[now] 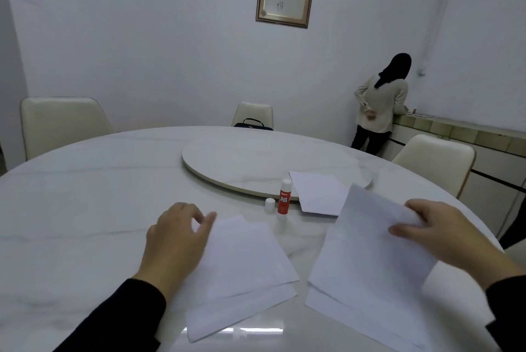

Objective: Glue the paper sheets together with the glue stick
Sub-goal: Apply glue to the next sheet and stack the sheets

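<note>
You sit at a round white table (pixel 85 180) with a turntable (pixel 242 163) at its centre. Two overlapping sheets (pixel 242 274) lie flat before you; your left hand (pixel 176 240) rests on their left edge, fingers spread and loose, gripping nothing. Your right hand (pixel 438 232) pinches the far right corner of the raised sheet (pixel 367 249), thumb on top, lifting it above another sheet beneath. A further sheet (pixel 318 192) lies near the turntable's rim. The glue stick (pixel 284 198) stands upright between your hands, beyond both, with its cap (pixel 269 204) off just beside it.
</note>
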{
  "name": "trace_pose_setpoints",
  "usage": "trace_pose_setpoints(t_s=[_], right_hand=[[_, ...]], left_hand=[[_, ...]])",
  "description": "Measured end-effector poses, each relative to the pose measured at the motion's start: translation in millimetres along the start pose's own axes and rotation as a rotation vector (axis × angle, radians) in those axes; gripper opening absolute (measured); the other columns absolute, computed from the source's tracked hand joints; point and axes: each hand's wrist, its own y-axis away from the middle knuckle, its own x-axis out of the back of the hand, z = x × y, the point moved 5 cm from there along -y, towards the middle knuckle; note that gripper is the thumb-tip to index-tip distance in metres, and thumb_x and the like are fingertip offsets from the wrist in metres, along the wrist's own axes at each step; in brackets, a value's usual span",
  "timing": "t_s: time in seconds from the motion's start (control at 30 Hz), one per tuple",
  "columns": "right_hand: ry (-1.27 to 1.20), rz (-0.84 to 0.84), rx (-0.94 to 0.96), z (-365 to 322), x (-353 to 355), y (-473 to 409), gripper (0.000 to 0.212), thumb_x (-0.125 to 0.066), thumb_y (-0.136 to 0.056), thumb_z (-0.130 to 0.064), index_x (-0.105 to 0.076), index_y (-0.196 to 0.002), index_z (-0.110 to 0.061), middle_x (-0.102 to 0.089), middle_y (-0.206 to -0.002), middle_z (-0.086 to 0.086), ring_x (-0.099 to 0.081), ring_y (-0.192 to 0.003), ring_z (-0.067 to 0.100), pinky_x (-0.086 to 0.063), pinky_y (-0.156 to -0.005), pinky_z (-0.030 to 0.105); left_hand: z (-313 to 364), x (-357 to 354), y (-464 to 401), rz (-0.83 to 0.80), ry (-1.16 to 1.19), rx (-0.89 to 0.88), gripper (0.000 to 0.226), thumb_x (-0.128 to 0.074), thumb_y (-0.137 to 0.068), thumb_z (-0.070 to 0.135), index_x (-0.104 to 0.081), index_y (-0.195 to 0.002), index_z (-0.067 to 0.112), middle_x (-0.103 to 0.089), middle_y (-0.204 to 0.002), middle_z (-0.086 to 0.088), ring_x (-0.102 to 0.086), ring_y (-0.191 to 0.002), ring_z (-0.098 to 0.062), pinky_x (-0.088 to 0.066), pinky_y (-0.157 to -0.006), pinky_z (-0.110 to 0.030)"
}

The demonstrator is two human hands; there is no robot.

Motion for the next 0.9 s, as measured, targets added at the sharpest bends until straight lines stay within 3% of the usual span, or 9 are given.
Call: trace_pose_setpoints(t_s=[0.07, 0.17, 0.3, 0.37, 0.43, 0.53, 0.67, 0.77, 0.9], right_hand=[[-0.247, -0.004, -0.001, -5.8, 19.4, -1.8, 0.011, -0.080, -0.072, -0.014, -0.069, -0.069, -0.016, -0.070, -0.066, 0.006, -0.067, -0.064, 0.027, -0.054, -0.058, 0.037], [-0.777, 0.028, -0.057, -16.7, 35.5, -1.8, 0.027, -0.078, -0.064, -0.013, -0.072, -0.090, -0.010, -0.076, -0.082, 0.014, -0.072, -0.065, 0.029, -0.060, -0.058, 0.039], [-1.181, -0.028, -0.124, -63.9, 6.0, -0.8, 0.028, -0.068, -0.070, -0.009, -0.065, -0.097, -0.002, -0.076, -0.074, 0.009, -0.071, -0.058, 0.021, -0.057, -0.049, 0.028], [-1.223, -0.050, -0.143, -91.4, -22.0, 4.5, 0.017, -0.066, -0.076, -0.005, -0.065, -0.093, -0.002, -0.076, -0.072, 0.008, -0.070, -0.057, 0.020, -0.056, -0.048, 0.027], [-1.232, -0.053, -0.172, -112.1, -52.3, 11.0, 0.015, -0.069, -0.077, -0.004, -0.066, -0.091, -0.001, -0.076, -0.074, 0.010, -0.071, -0.059, 0.022, -0.055, -0.048, 0.028], [-1.156, -0.077, -0.230, -128.3, -87.7, 16.8, 0.015, -0.074, -0.076, -0.010, -0.067, -0.088, -0.004, -0.075, -0.081, 0.012, -0.072, -0.066, 0.025, -0.055, -0.050, 0.030], [-1.040, -0.192, -0.291, -126.5, -113.7, 14.1, 0.011, -0.072, -0.075, -0.011, -0.066, -0.066, -0.010, -0.073, -0.063, 0.002, -0.067, -0.050, 0.014, -0.051, -0.044, 0.023], [-0.948, -0.236, -0.315, -120.0, -127.8, 13.4, 0.017, -0.077, -0.073, -0.011, -0.065, -0.061, -0.012, -0.072, -0.059, 0.000, -0.066, -0.048, 0.012, -0.047, -0.042, 0.019], [-0.813, -0.227, -0.327, -111.2, -139.5, 15.7, 0.018, -0.082, -0.067, -0.017, -0.067, -0.059, -0.012, -0.074, -0.065, 0.004, -0.068, -0.055, 0.016, -0.050, -0.051, 0.025]], left_hand=[[-16.3, 16.6, -9.5, 0.051, 0.248, 0.192, 0.026, -0.047, -0.092, 0.036, -0.061, -0.082, 0.016, -0.062, -0.095, -0.005, -0.058, -0.091, -0.028, -0.042, -0.080, -0.036], [-29.0, 36.6, -10.9, 0.018, 0.635, 0.390, 0.027, -0.044, -0.095, 0.029, -0.062, -0.081, 0.015, -0.067, -0.100, -0.006, -0.061, -0.089, -0.027, -0.043, -0.079, -0.037], [4.0, 38.9, 4.0, -0.323, 0.856, 0.372, 0.030, -0.054, -0.086, 0.040, -0.066, -0.092, 0.012, -0.074, -0.098, -0.009, -0.067, -0.079, -0.023, -0.049, -0.070, -0.031], [24.0, 36.4, 14.5, -0.540, 0.926, 0.373, 0.047, -0.061, -0.070, 0.050, -0.067, -0.098, 0.012, -0.075, -0.095, -0.009, -0.071, -0.077, -0.025, -0.053, -0.065, -0.031], [33.6, 38.9, 19.5, -0.619, 0.954, 0.346, 0.047, -0.068, -0.066, 0.043, -0.069, -0.101, 0.011, -0.076, -0.093, -0.008, -0.073, -0.079, -0.025, -0.056, -0.061, -0.029], [15.3, 49.3, 11.4, -0.450, 0.706, 0.337, 0.020, -0.068, -0.081, 0.020, -0.067, -0.101, 0.016, -0.077, -0.091, -0.002, -0.073, -0.082, -0.023, -0.057, -0.068, -0.033], [-18.2, 56.8, 6.6, -0.303, 0.427, 0.387, 0.004, -0.067, -0.083, 0.016, -0.067, -0.087, 0.014, -0.076, -0.076, -0.003, -0.071, -0.076, -0.023, -0.057, -0.075, -0.040], [-32.0, 53.4, 12.3, -0.334, 0.421, 0.420, 0.010, -0.060, -0.088, 0.007, -0.068, -0.082, 0.009, -0.075, -0.067, -0.004, -0.071, -0.070, -0.024, -0.055, -0.068, -0.033], [-40.4, 55.9, 15.3, -0.255, 0.307, 0.391, 0.011, -0.076, -0.074, 0.013, -0.067, -0.076, 0.008, -0.070, -0.059, -0.006, -0.064, -0.061, -0.030, -0.051, -0.068, -0.035]])
